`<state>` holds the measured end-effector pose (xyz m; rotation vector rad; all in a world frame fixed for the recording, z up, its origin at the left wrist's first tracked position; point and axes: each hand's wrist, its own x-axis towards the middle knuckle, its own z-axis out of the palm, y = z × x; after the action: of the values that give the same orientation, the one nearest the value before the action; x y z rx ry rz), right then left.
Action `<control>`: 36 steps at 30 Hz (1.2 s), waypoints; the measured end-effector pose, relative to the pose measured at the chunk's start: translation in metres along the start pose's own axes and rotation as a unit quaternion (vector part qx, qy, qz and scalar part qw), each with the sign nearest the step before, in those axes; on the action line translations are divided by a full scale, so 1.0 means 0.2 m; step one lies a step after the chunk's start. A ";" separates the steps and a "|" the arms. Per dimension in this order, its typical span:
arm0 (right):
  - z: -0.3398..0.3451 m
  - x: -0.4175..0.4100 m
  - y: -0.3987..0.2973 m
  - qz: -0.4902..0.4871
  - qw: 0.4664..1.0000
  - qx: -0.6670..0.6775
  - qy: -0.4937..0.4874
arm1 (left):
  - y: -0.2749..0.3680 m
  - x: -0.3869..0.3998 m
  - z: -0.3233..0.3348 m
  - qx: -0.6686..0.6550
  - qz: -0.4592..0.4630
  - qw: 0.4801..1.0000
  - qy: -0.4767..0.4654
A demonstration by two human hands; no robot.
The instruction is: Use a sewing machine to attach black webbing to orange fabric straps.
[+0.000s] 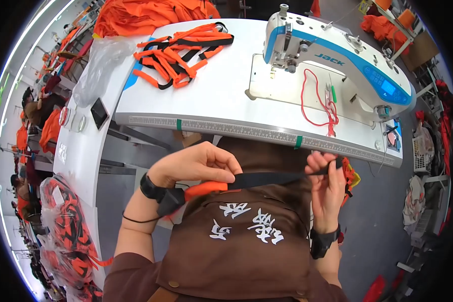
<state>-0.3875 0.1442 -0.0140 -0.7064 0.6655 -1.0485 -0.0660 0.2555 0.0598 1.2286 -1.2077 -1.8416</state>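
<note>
Between my two hands a black webbing strap [268,181] is stretched over my brown apron [241,260]. My left hand [200,164] pinches it between thumb and fingers, where it meets an orange fabric piece [205,188]. Part of that orange piece hangs below my left wrist. My right hand [327,181] grips the strap's other end, its black tip showing above the fingers. Both hands are in front of the table edge, below a Jack sewing machine [336,60]. On the white table [211,102] lies a loose pile of orange and black straps [173,56].
A red cord [305,98] and thread snips [328,94] lie on the machine bed. A ruler strip [230,130] runs along the table's front edge. On the left side table are a phone [99,113] and plastic wrap [102,68]. Bagged straps [66,215] hang at lower left.
</note>
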 end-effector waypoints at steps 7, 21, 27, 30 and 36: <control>-0.17 -0.12 0.07 0.051 0.995 -0.034 0.073 | -0.03 0.05 -0.08 0.019 -0.030 0.999 0.016; 0.27 0.07 0.22 -0.045 0.878 -0.418 -0.230 | -0.31 0.32 0.01 -0.484 0.002 0.875 -0.002; 0.24 0.13 0.40 0.164 0.960 -0.100 -0.206 | -0.39 0.31 0.05 -0.514 0.097 0.848 0.082; 0.23 0.13 0.41 0.194 0.953 -0.099 -0.212 | -0.42 0.33 0.07 -0.384 0.088 0.904 0.167; 0.24 0.12 0.42 0.201 0.953 -0.089 -0.210 | -0.42 0.42 0.13 -0.265 0.125 0.920 0.262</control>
<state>-0.2983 0.1593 -0.0542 -0.8748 0.5059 -0.4445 -0.1219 0.2270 -0.0442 1.0869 -0.4923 -1.3872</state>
